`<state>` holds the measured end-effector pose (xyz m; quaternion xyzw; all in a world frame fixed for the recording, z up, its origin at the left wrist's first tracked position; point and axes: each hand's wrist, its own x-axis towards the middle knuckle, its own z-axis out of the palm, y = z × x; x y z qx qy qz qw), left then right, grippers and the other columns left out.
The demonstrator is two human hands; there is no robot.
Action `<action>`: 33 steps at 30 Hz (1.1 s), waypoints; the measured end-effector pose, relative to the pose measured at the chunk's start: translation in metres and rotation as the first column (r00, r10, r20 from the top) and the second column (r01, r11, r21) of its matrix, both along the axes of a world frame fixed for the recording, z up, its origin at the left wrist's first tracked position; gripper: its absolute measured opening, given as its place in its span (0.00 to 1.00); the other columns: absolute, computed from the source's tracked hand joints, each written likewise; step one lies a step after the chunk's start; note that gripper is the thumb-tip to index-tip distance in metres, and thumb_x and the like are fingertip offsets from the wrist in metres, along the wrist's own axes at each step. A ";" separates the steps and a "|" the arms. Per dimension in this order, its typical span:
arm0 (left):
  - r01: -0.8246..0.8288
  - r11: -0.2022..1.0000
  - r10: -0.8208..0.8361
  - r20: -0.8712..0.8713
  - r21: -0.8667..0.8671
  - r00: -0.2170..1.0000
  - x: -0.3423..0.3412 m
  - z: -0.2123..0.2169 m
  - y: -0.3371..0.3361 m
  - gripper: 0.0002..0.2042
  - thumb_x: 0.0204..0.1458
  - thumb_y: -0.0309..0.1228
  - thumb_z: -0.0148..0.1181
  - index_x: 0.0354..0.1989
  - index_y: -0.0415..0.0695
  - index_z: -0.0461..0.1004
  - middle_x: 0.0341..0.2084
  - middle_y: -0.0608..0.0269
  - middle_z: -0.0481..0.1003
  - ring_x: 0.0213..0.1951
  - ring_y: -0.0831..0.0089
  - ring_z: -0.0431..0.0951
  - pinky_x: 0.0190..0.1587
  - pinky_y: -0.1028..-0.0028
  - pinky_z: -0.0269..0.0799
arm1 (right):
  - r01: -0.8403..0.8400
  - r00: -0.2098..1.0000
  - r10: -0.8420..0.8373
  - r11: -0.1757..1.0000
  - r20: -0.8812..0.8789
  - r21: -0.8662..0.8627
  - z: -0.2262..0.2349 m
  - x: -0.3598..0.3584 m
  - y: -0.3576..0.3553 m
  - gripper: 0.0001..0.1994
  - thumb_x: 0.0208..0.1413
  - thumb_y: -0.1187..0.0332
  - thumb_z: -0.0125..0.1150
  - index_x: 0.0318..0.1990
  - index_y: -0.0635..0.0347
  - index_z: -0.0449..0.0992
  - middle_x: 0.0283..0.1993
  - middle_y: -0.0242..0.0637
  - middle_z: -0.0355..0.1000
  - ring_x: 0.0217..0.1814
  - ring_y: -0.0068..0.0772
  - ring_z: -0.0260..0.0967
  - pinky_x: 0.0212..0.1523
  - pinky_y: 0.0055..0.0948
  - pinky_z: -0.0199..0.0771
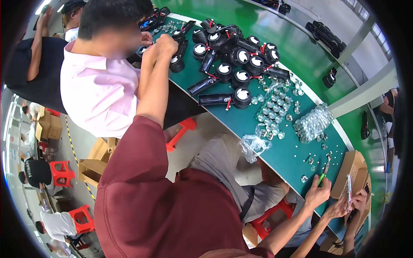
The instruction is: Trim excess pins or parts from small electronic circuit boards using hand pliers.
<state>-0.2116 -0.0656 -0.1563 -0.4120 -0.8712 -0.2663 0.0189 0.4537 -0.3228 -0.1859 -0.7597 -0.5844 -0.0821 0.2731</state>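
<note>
Over the table [282, 155], a green-handled tool [321, 179] is clamped in the fingers of the right hand [317, 194]; the left hand's [167, 45] grip, near a black unit [177, 64], cannot be told. Lettering (small, pale) is borne by a black shirt [39, 175].

Fingers of the left hand [167, 44] hide whatever they meet at the left end of the surface [278, 155]. The right hand [317, 194], by the near edge, covers the lower end of the green-handled tool [321, 179]. Toward the right end, white specks [296, 146] are too small to identify; glare obscures the plastic-wrapped bundle's [313, 123] pieces.
</note>
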 end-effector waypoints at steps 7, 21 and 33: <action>0.017 0.990 -0.028 -0.078 -0.138 0.997 -0.011 -0.011 0.008 0.11 0.47 0.26 0.61 0.39 0.37 0.82 0.44 0.37 0.79 0.50 0.47 0.80 0.53 0.56 0.76 | -0.012 1.000 0.012 1.000 0.022 -0.009 -0.001 0.006 -0.009 0.10 0.52 0.69 0.69 0.34 0.68 0.76 0.35 0.48 0.73 0.33 0.55 0.71 0.34 0.46 0.69; 0.525 0.555 -0.575 -0.158 0.646 0.803 0.175 0.047 -0.080 0.09 0.57 0.29 0.61 0.44 0.43 0.82 0.35 0.60 0.83 0.36 0.70 0.81 0.41 0.72 0.75 | 0.009 0.981 0.013 0.993 -0.193 0.114 0.010 -0.004 -0.009 0.08 0.48 0.72 0.72 0.33 0.65 0.80 0.38 0.46 0.78 0.35 0.48 0.76 0.37 0.37 0.75; 0.940 0.116 -0.992 0.078 0.321 0.095 0.496 -0.038 -0.216 0.15 0.45 0.28 0.70 0.42 0.43 0.77 0.34 0.59 0.72 0.37 0.58 0.73 0.38 0.61 0.73 | -0.015 0.979 0.014 1.000 -0.204 -0.005 0.022 0.011 -0.018 0.09 0.47 0.74 0.69 0.37 0.66 0.80 0.44 0.48 0.78 0.39 0.54 0.77 0.41 0.41 0.76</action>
